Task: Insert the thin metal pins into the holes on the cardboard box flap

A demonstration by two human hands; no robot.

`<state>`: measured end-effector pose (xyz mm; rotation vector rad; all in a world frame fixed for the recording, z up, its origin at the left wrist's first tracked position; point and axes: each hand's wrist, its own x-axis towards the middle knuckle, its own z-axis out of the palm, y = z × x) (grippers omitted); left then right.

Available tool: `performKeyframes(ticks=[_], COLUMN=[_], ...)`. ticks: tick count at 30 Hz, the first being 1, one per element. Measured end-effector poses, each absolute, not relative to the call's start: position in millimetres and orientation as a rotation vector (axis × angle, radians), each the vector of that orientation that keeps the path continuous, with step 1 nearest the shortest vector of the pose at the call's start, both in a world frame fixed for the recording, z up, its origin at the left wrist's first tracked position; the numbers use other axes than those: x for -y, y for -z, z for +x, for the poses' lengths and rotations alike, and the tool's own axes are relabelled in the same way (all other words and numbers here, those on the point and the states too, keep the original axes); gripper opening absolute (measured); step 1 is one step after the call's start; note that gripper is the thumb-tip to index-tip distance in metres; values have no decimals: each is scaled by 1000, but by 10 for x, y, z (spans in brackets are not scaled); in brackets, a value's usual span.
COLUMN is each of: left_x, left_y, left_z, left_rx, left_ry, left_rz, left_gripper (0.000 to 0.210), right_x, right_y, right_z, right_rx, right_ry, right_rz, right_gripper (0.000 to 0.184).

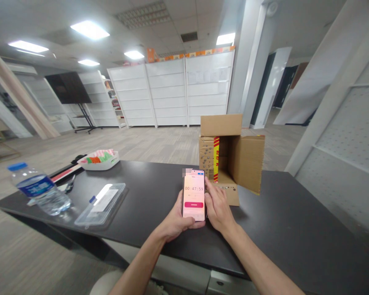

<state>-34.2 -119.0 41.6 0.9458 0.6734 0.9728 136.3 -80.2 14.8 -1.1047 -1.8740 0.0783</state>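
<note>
A smartphone (193, 212) stands tilted up above the table's front part, its lit screen showing 00:47:59 over a red bar. My left hand (175, 221) is closed round its lower left side, the thumb lying over the bottom of the screen. Against the phone's right edge is my right hand (219, 207), thumb and fingers bent toward that side; part of the fingertips is hidden. Just behind the phone, an opened cardboard box (206, 157) faces me with its flaps folded out and yellow-red tape along one inner edge.
The black table (273, 229) carries a water bottle (38, 188) with a blue cap, a clear plastic case (101, 205), and a white basket (100, 164) of colourful items at the far left. White shelving (169, 92) and a screen on a stand (68, 88) are beyond.
</note>
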Motion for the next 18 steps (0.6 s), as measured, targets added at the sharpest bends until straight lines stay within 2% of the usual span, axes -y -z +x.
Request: performKeyframes(ticks=[18], left_x=[1195], left_y=[-444], left_z=[-346], left_rx=[-754], left_ry=[-976], left_rz=[858], left_gripper=[80], right_x=[844], right_y=[-170], right_z=[1356], right_rx=[1878], right_ry=[-34], right_rz=[-1042], right_gripper=[58])
